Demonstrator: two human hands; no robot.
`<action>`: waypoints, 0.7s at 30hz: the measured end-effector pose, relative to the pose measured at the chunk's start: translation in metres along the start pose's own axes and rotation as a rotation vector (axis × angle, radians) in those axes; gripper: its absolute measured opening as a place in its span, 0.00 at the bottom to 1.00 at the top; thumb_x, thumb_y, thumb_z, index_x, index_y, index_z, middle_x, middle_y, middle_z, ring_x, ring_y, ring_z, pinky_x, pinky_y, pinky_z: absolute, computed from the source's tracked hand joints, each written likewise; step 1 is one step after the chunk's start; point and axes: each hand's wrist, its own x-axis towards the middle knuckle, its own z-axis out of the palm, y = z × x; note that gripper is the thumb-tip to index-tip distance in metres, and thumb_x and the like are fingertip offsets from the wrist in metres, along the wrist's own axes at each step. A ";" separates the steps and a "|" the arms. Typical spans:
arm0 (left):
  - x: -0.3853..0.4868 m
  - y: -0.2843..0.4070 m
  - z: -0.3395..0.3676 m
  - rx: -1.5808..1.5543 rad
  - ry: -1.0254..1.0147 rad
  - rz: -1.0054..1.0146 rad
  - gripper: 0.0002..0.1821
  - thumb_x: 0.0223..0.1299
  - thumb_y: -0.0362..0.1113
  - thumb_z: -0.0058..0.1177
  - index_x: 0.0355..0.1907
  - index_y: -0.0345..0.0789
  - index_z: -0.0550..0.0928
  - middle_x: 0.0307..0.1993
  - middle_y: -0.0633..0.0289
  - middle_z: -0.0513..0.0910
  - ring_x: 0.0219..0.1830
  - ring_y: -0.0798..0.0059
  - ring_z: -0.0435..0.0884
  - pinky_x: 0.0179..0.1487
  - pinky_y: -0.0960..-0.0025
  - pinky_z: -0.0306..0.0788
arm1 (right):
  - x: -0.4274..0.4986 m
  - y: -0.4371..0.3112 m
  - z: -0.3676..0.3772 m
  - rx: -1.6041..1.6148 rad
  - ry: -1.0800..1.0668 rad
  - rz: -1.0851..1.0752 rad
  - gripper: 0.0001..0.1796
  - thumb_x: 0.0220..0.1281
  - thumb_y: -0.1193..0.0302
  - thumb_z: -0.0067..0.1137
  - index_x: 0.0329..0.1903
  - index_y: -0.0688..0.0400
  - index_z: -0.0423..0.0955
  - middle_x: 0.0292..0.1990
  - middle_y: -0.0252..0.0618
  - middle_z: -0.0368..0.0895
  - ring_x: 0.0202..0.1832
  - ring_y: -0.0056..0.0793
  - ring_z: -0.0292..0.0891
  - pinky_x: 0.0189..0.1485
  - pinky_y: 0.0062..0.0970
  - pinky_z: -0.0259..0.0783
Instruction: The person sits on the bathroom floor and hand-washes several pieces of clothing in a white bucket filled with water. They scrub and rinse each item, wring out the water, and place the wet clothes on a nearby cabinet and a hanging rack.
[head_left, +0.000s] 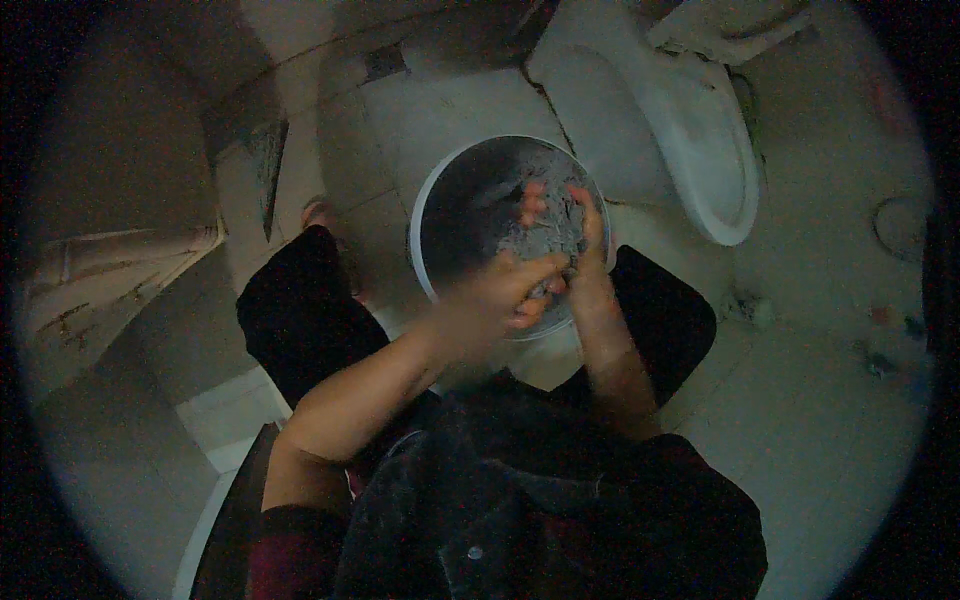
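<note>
Between my knees stands a round basin with a pale rim, dark inside with what looks like water. A wet, crumpled grey cloth is bunched over its right side. My left hand is closed on the lower part of the cloth, its wrist blurred. Higher up, my right hand grips the cloth from the right edge. Several fingertips show on the left side of the bundle; which hand they belong to is hard to tell. Folds of cloth hide parts of both hands.
A white ceramic bathroom fixture stands at the upper right. My dark-clothed knees flank the basin on a tiled floor. Small, unclear objects lie at far right. The light is dim.
</note>
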 end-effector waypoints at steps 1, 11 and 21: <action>0.009 0.002 0.002 0.151 0.027 0.007 0.15 0.62 0.48 0.52 0.35 0.37 0.75 0.23 0.65 0.76 0.12 0.84 0.68 0.08 0.77 0.54 | 0.005 -0.007 0.002 0.046 0.002 0.088 0.25 0.63 0.59 0.46 0.54 0.65 0.64 0.40 0.40 0.73 0.41 0.33 0.72 0.45 0.33 0.71; 0.085 -0.025 -0.001 0.732 0.479 0.441 0.24 0.48 0.50 0.55 0.41 0.32 0.81 0.34 0.52 0.84 0.35 0.60 0.83 0.40 0.60 0.75 | 0.024 -0.026 0.016 -0.902 0.472 -0.167 0.20 0.62 0.55 0.52 0.45 0.59 0.73 0.34 0.40 0.79 0.27 0.31 0.75 0.31 0.30 0.74; 0.072 -0.035 -0.034 0.470 0.097 -0.083 0.47 0.51 0.71 0.50 0.65 0.38 0.64 0.61 0.52 0.70 0.53 0.58 0.77 0.46 0.59 0.77 | -0.020 -0.019 -0.021 -1.139 0.630 0.070 0.26 0.61 0.55 0.52 0.52 0.63 0.72 0.42 0.43 0.78 0.39 0.34 0.77 0.40 0.32 0.73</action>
